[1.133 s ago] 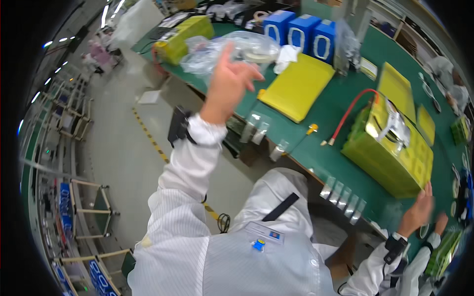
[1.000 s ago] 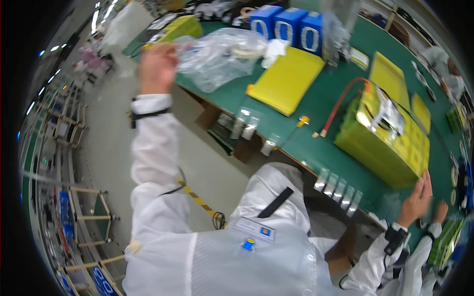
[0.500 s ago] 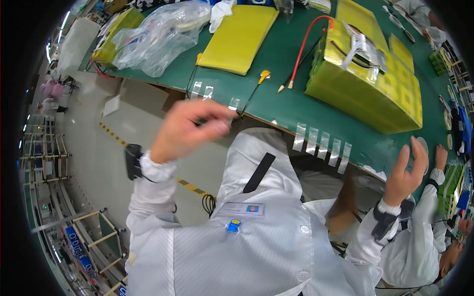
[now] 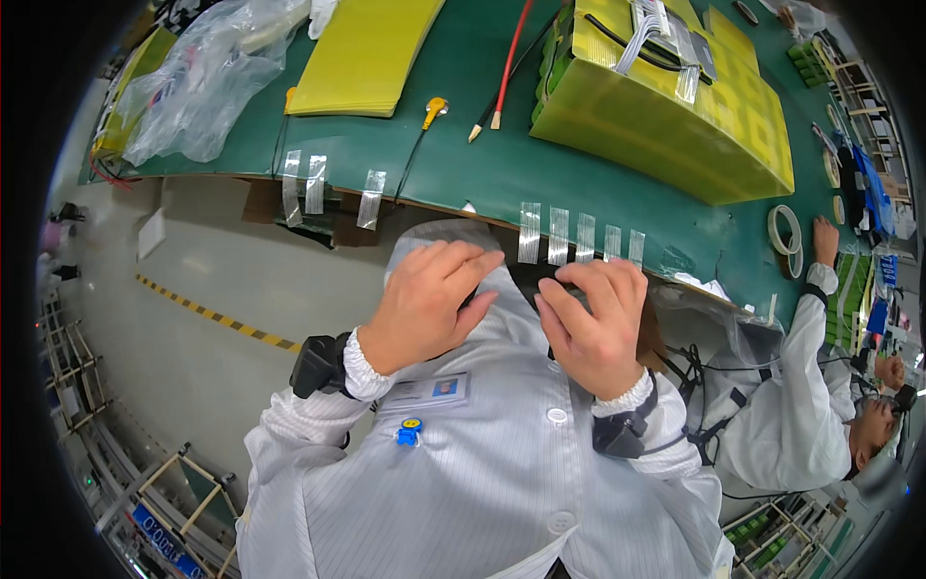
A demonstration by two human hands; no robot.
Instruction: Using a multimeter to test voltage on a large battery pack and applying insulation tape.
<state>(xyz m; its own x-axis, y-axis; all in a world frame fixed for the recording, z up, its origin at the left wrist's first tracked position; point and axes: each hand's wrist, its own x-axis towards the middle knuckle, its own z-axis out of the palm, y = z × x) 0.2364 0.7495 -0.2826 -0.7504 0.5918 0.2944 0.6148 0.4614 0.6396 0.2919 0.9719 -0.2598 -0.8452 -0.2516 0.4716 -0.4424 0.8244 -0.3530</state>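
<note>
My left hand (image 4: 429, 304) hovers over my lap below the table edge, holding nothing, its thumb apart from its half-stretched fingers. Opposite it, my right hand (image 4: 598, 323) has bent fingers spread a little and nothing seen in them. Its fingertips are just below a row of clear tape strips (image 4: 529, 234) hanging off the table's front edge; I cannot tell whether they touch one. More tape strips (image 4: 371, 199) hang farther left. A block-shaped battery pack (image 4: 666, 121) in yellow-green sheets stands on the table, with a white wire bundle (image 4: 644, 39) on top.
On the green table (image 4: 357, 150) lie a stack of yellow sheets (image 4: 362, 63), a plastic bag (image 4: 217, 72), red (image 4: 511, 63) and black leads, and a cord with a yellow snap end (image 4: 436, 108). Tape rolls (image 4: 783, 230) lie at right, near a co-worker's hand (image 4: 825, 239).
My right hand has come in from the right to the tape strips. My left hand has moved right and lower, so the hands are now close together. The view has shifted rightward.
</note>
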